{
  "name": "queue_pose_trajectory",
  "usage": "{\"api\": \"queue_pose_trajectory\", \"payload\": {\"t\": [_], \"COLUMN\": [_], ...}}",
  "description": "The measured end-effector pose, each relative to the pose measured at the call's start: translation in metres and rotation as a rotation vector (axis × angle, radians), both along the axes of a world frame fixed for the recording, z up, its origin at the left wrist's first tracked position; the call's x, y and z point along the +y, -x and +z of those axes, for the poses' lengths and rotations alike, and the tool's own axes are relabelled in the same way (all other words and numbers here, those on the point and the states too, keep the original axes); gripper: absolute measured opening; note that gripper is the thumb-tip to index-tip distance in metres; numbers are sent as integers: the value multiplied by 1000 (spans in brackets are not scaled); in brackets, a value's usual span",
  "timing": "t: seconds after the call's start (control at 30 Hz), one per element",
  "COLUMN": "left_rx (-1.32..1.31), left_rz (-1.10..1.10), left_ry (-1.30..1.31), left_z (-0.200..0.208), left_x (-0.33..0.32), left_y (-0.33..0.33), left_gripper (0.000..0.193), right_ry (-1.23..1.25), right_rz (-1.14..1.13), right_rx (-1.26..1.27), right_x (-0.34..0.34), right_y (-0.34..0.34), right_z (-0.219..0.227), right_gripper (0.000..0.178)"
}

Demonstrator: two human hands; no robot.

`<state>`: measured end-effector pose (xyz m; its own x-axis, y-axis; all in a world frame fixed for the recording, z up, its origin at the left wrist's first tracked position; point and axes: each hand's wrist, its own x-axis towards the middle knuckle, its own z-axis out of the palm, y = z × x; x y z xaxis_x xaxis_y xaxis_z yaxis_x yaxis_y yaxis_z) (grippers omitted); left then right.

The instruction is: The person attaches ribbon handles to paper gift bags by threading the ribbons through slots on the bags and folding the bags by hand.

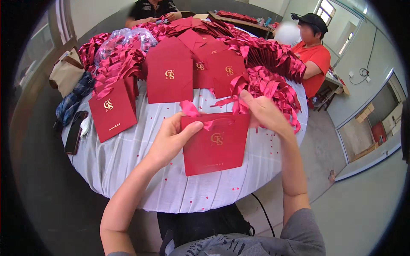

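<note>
A red paper gift bag [215,147] with a gold emblem is upright in front of me, above the white tablecloth. My left hand [173,134] grips its upper left edge, thumb on the front face. At the bag's upper right corner, my right hand [262,112] is closed on a pink ribbon [241,104], fingers partly hidden. Another piece of ribbon [207,123] crosses the bag's top front, and a loop of it rises near my left fingers. Close behind my right hand lies a heap of pink ribbons [273,87].
Finished-looking red bags [112,112] lie at the left, beside a phone [76,132]. Flat red bags [170,72] and ribbon bundles cover the far half of the round table [158,187]. A person in red [314,59] sits at right; another person [151,10] works at the far side.
</note>
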<state>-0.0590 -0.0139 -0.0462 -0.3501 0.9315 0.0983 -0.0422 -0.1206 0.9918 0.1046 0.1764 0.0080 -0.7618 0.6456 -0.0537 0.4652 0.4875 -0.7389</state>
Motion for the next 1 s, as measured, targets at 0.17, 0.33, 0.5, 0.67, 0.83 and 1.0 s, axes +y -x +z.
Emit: {"api": "queue_pose_trajectory", "payload": {"t": [0.17, 0.33, 0.5, 0.67, 0.83, 1.0], "left_rx": [-22, 8, 141, 201, 68, 87], "left_rz": [36, 133, 192, 224, 120, 62], "left_ry": [-18, -183, -244, -279, 71, -147], "left_z": [-3, -17, -24, -37, -30, -42], "left_x": [5, 9, 13, 14, 7, 10], "left_y": [-8, -12, -9, -8, -8, -9], "left_gripper": [36, 46, 75, 78, 75, 51], "right_ry": [-311, -350, -339, 34, 176, 143], "right_rz": [211, 474, 537, 555, 527, 538], "right_rx": [335, 382, 315, 171, 248, 312], "right_x": [-16, -42, -43, -45, -38, -37], "right_y": [4, 56, 74, 81, 86, 99], "right_z": [24, 5, -3, -1, -11, -23], "right_gripper": [20, 23, 27, 20, 13, 10]}}
